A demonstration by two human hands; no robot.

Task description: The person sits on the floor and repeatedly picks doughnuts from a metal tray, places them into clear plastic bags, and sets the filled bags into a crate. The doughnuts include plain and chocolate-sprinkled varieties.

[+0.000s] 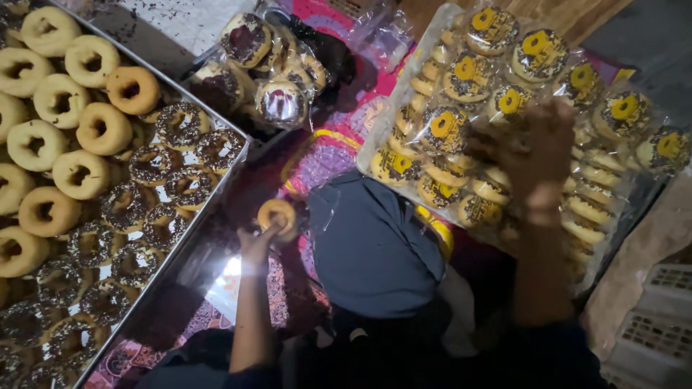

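Nearest the camera, a dark blue cloth (371, 248) covers the person's lap at the centre of the view, with dark sleeves at 6 o'clock. The left hand (258, 241), just left of the cloth, pinches a plain golden donut (278, 215) between fingertips and thumb, holding it up above a clear plastic wrapper (216, 270) that catches a bright glare.

Under the lap lies a patterned mat (328, 155) in pink, purple and yellow, spread over the floor; there is no raised surface in view. At 9 o'clock a large metal tray (189, 241) runs along the left edge, its rim just beside the left forearm. It holds rows of plain donuts (61, 155) toward the far left and chocolate-sprinkled donuts (148, 209) nearer the rim.

At 3 o'clock the right hand (533, 155) is raised and blurred, resting against a big stack of wrapped donuts (461, 86) with dark sprinkles and yellow centres; whether it grips a pack or only presses on it cannot be told.

Farther off, at 12 o'clock, a smaller pile of bagged chocolate donuts (270, 65) sits on the mat. At 4 o'clock, white plastic crates (659, 328) stand at the lower right corner. The room is dim, lit mostly from the head.
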